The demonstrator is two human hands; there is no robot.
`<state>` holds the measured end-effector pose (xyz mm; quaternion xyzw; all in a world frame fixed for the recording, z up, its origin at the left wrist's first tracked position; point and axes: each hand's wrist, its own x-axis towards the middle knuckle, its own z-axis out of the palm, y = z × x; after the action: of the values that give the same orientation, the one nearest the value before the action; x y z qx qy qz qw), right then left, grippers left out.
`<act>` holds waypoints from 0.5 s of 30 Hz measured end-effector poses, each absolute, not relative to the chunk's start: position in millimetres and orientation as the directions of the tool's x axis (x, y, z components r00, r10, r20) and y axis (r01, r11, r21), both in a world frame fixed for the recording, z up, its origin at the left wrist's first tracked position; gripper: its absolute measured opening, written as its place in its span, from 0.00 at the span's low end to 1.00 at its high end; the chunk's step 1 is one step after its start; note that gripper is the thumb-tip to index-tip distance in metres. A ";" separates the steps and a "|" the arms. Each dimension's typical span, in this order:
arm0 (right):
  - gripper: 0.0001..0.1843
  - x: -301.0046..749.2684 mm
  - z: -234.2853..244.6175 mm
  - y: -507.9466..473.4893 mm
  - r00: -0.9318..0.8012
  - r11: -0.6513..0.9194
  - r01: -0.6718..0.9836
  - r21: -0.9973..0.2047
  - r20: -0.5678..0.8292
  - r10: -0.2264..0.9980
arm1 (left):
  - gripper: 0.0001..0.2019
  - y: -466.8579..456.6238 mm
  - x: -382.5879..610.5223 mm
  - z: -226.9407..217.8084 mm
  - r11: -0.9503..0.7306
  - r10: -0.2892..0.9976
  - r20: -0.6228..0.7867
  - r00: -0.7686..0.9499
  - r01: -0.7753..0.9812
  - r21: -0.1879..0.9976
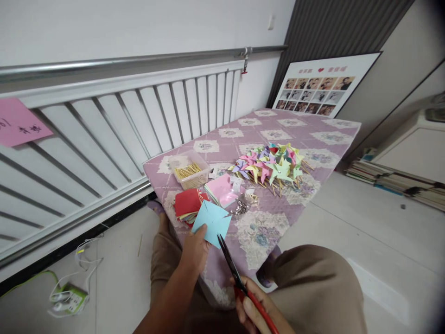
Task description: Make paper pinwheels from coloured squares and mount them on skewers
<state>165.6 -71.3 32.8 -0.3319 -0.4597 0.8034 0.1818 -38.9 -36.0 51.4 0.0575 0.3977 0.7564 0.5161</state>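
Observation:
A blue paper square (pixel 213 218), with slits cut in from its corners, is pinched in my left hand (pixel 197 246) by its lower left side. My right hand (pixel 252 301) grips red-handled scissors (pixel 229 260), whose dark blades point up at the lower edge of the square. Just behind the blue square lies a stack of red and other coloured paper squares (pixel 187 202). Pink sheets (pixel 222 189) in a clear wrapper are beside it. A small pile of metal pins or fasteners (pixel 240 206) sits to the right.
Farther back are a clear plastic box of thin wooden sticks (pixel 189 171) and a heap of coloured paper pinwheels (pixel 271 164). A floral cloth (pixel 262 236) covers the table. A white radiator (pixel 139 116) runs along the left; a power strip (pixel 71 299) lies on the floor.

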 end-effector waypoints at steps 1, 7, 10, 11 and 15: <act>0.32 165.8 31.4 -71.5 -0.712 -0.514 0.008 -0.858 -0.366 0.599 | 0.15 -36.0 -39.5 51.0 -0.151 0.823 -0.326 -0.465 -0.733 0.663; 0.31 162.7 25.5 -72.9 -0.702 -0.521 0.005 -0.853 -0.374 0.606 | 0.15 -36.6 -38.3 48.6 -0.159 0.836 -0.318 -0.448 -0.751 0.641; 0.31 160.9 28.5 -70.8 -0.717 -0.504 0.019 -0.863 -0.363 0.595 | 0.15 -37.6 -35.0 48.9 -0.157 0.832 -0.330 -0.446 -0.760 0.631; 0.31 160.5 29.0 -70.2 -0.719 -0.503 0.019 -0.864 -0.361 0.593 | 0.15 -38.0 -34.0 48.9 -0.154 0.827 -0.338 -0.449 -0.760 0.631; 0.31 160.4 24.5 -70.3 -0.701 -0.516 0.000 -0.856 -0.368 0.611 | 0.14 -39.2 -31.6 47.1 -0.149 0.825 -0.339 -0.453 -0.752 0.642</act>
<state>160.4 -70.3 24.5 -0.3368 -0.4534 0.8030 0.1902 -31.6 -39.2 47.1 0.0460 0.3925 0.7565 0.5212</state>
